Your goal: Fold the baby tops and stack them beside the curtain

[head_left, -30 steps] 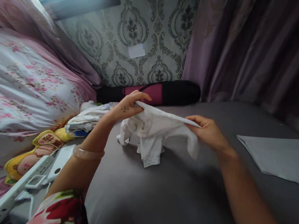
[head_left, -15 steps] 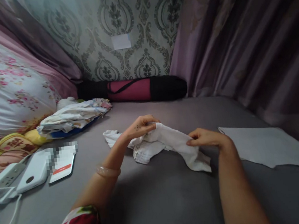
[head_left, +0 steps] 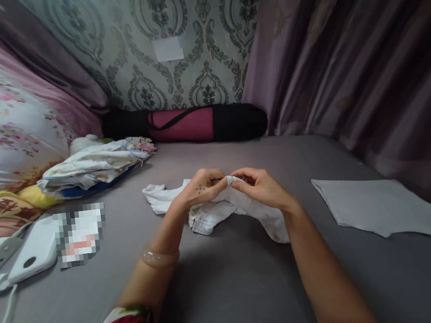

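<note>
A crumpled white garment lies on the grey bed sheet in the middle of the view. My left hand pinches its upper edge, fingers curled closed on the cloth. My right hand grips the same edge right beside it, fingertips almost touching the left hand's. A bangle sits on my left wrist. Part of the garment trails to the left and part hangs below my right hand.
A flat folded grey cloth lies at the right. A pile of folded clothes sits at the left, near a floral quilt. A white power bank and a power strip lie at the far left. A dark roll rests against the wall.
The garment was lowered from the air onto the sheet. My right hand slid left along its edge until it met my left hand. The view also tilted down.
</note>
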Demonstrator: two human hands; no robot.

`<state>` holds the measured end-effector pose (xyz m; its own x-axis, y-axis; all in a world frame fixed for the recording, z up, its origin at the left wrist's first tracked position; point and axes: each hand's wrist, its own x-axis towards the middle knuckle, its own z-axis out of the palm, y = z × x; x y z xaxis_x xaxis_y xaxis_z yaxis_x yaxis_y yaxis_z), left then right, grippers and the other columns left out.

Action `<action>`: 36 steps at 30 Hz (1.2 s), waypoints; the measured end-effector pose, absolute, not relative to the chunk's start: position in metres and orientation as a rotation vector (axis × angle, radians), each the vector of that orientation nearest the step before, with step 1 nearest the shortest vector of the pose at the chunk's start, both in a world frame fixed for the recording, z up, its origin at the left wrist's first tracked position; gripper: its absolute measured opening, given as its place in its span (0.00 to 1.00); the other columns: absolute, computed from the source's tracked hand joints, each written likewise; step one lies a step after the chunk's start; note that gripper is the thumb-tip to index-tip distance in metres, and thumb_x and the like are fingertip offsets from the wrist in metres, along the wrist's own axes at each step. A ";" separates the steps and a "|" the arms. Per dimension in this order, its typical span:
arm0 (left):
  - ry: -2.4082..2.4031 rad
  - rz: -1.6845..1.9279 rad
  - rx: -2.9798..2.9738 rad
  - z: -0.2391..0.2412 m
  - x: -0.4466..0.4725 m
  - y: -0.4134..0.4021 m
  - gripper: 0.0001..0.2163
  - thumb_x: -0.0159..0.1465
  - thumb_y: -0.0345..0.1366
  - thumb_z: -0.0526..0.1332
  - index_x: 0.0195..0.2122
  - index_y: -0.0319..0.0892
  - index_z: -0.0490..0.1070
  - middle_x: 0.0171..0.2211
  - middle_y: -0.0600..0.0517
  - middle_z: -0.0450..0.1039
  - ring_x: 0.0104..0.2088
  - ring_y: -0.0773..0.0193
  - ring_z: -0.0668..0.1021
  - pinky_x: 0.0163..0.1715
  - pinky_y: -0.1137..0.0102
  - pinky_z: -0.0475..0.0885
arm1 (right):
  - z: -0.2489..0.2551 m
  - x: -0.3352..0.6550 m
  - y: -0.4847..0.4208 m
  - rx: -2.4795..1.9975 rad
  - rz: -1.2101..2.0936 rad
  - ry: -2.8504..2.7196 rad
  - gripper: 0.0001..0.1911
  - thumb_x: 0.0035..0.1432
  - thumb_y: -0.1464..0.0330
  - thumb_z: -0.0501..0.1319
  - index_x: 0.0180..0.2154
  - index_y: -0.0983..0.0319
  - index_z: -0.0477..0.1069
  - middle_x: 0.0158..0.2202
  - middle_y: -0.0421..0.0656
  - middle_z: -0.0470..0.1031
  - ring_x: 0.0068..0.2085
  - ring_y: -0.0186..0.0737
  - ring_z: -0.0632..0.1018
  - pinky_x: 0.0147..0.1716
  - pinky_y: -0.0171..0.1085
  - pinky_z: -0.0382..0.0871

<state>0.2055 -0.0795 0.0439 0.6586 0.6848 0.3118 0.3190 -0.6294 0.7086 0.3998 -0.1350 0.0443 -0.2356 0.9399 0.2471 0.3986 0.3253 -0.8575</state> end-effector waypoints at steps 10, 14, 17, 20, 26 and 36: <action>0.932 0.962 2.203 0.034 0.183 -0.053 0.10 0.63 0.37 0.57 0.37 0.38 0.76 0.31 0.50 0.76 0.31 0.68 0.74 0.33 0.73 0.68 | 0.038 0.410 -0.129 -1.339 0.848 -1.549 0.16 0.55 0.55 0.62 0.36 0.61 0.76 0.32 0.42 0.78 0.32 0.37 0.75 0.31 0.34 0.66; 1.031 0.989 2.154 0.036 0.165 -0.047 0.13 0.63 0.43 0.58 0.33 0.38 0.74 0.27 0.51 0.74 0.28 0.68 0.73 0.29 0.74 0.67 | 0.024 0.417 -0.120 -1.406 0.832 -1.339 0.19 0.51 0.52 0.65 0.30 0.63 0.76 0.28 0.42 0.76 0.29 0.36 0.72 0.28 0.34 0.64; 1.041 0.784 2.226 0.039 0.160 -0.051 0.13 0.62 0.45 0.59 0.31 0.40 0.73 0.24 0.53 0.71 0.26 0.68 0.71 0.27 0.74 0.64 | 0.016 0.422 -0.115 -1.418 0.847 -1.242 0.20 0.49 0.51 0.66 0.28 0.63 0.75 0.26 0.41 0.74 0.27 0.34 0.71 0.26 0.33 0.62; 1.044 0.546 2.345 0.033 0.167 -0.054 0.11 0.59 0.45 0.62 0.30 0.41 0.72 0.26 0.54 0.72 0.27 0.67 0.71 0.27 0.73 0.63 | 0.013 0.426 -0.112 -1.432 0.843 -1.182 0.20 0.48 0.51 0.66 0.28 0.63 0.75 0.25 0.40 0.73 0.26 0.34 0.69 0.25 0.32 0.61; 1.076 0.523 2.619 0.005 0.186 -0.055 0.08 0.57 0.36 0.61 0.38 0.42 0.66 0.36 0.49 0.71 0.35 0.62 0.72 0.33 0.70 0.65 | 0.012 0.430 -0.111 -1.449 0.834 -1.133 0.21 0.45 0.50 0.67 0.27 0.63 0.74 0.24 0.39 0.72 0.25 0.34 0.69 0.25 0.33 0.60; 1.069 0.706 2.352 0.016 0.179 -0.048 0.08 0.61 0.39 0.58 0.34 0.42 0.73 0.31 0.52 0.75 0.32 0.65 0.74 0.32 0.73 0.66 | 0.011 0.439 -0.111 -1.466 0.847 -1.155 0.23 0.46 0.48 0.66 0.29 0.63 0.75 0.26 0.41 0.74 0.27 0.36 0.71 0.26 0.33 0.63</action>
